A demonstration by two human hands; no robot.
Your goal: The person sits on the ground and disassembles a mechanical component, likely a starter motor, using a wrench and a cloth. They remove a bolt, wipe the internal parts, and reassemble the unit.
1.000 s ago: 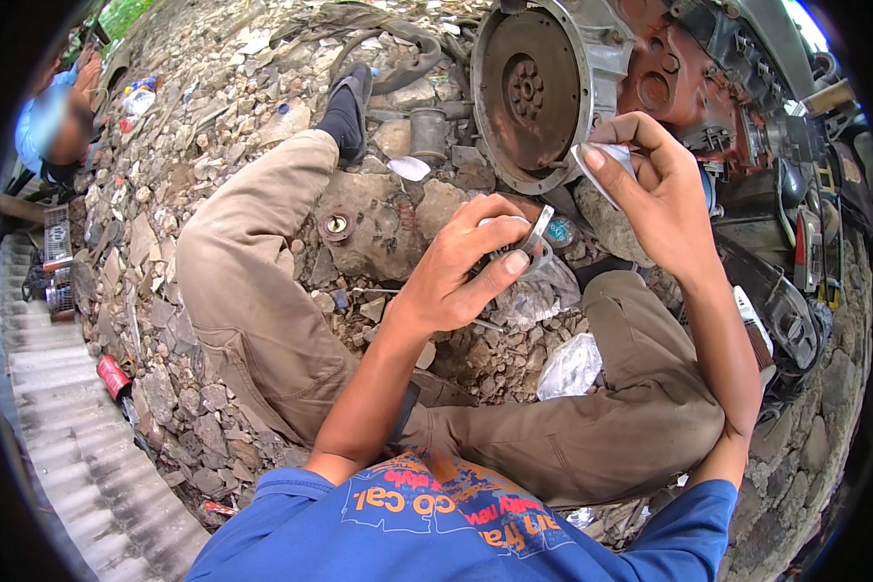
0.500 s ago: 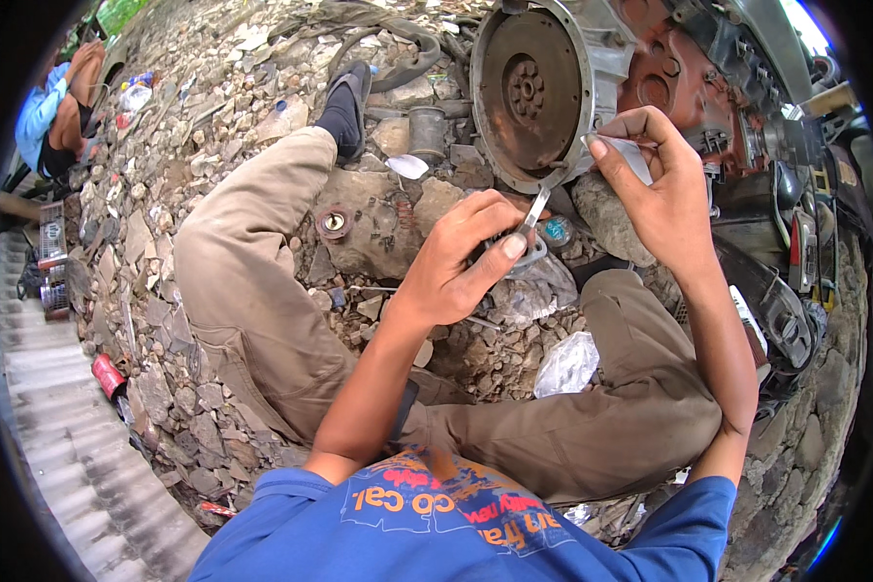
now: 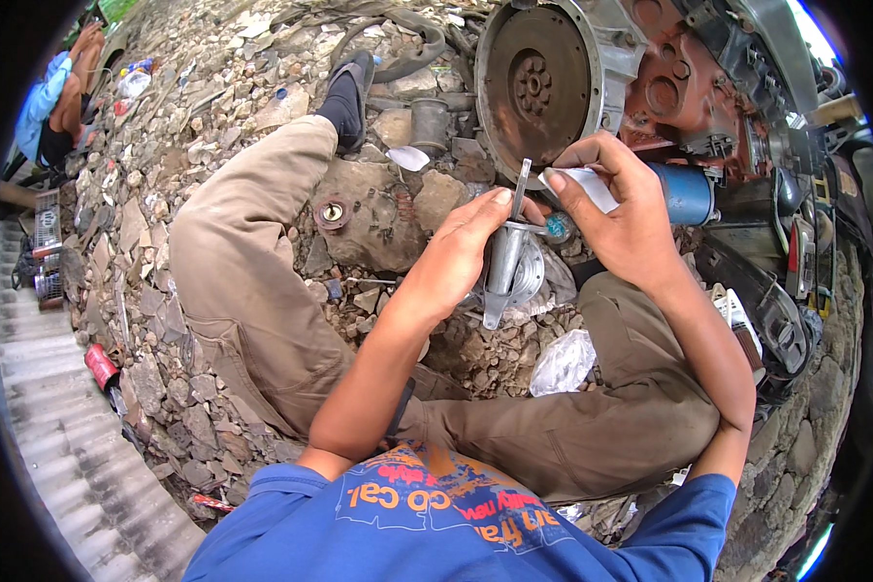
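My left hand is closed around a grey metal part with a flange, a round disc below it and a thin shaft standing up. Its fingers are partly hidden behind the part. Pinched between the thumb and fingers of my right hand is a folded white sheet, close to the shaft's right side. Whether the sheet touches the metal, I cannot tell. A small round turquoise thing shows between the hands. Beyond them stands a round, rust-brown flywheel inside a metal housing.
To the right lies a red-brown engine block with a blue cylinder. A flat stone bears a small round part. Clear plastic bag lies by my leg. Corrugated sheet runs along the left; another person sits far left.
My left hand has turned the metal part, so the shaft now points more upright and the disc shows below. My right hand has moved left and nearer with the white sheet.
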